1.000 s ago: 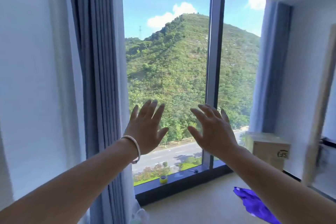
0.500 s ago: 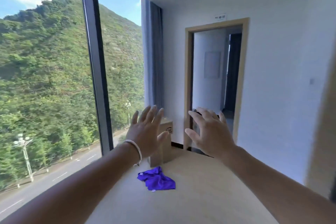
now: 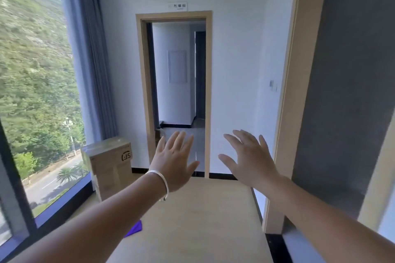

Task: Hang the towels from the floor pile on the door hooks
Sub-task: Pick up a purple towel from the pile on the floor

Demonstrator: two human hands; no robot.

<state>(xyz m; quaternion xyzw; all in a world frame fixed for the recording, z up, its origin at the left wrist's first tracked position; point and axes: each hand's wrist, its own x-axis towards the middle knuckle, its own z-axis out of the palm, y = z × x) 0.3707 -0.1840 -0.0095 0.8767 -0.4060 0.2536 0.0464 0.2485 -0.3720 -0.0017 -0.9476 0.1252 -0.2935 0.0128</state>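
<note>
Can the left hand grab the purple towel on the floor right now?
Probably not yet. The left hand is open and held up in front of the person, while the purple towel lies low on the floor, mostly hidden under the left forearm. Nothing blocks it; the person would likely need to bend down.

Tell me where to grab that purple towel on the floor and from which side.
Only a corner of the purple towel shows past the left forearm, on the floor below the cardboard box. Probably pinch that raised corner with the left hand, reaching down from above; the rest is hidden.
</note>
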